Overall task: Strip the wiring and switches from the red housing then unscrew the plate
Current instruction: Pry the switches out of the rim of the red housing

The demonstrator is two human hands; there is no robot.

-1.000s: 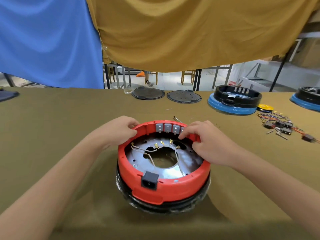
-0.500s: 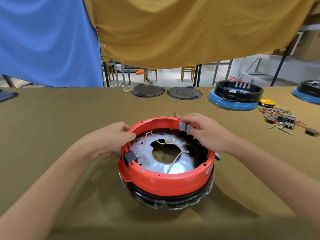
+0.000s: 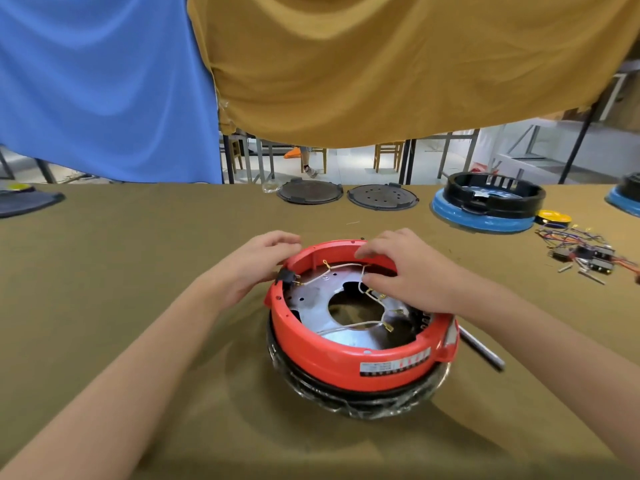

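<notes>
Now | one red housing [image 3: 349, 355] | left hand [image 3: 256, 268], right hand [image 3: 412, 275] gripping rim

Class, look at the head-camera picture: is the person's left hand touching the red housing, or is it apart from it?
Touching. The head view shows the left hand with its fingers curled over the far left rim of the red housing, with no gap between them.

Both hands grip the round red plastic housing [image 3: 349, 355] on the olive bench [image 3: 138, 265]: left hand [image 3: 254, 268] at its far-left rim, right hand [image 3: 412, 271] over its far-right rim.
</notes>
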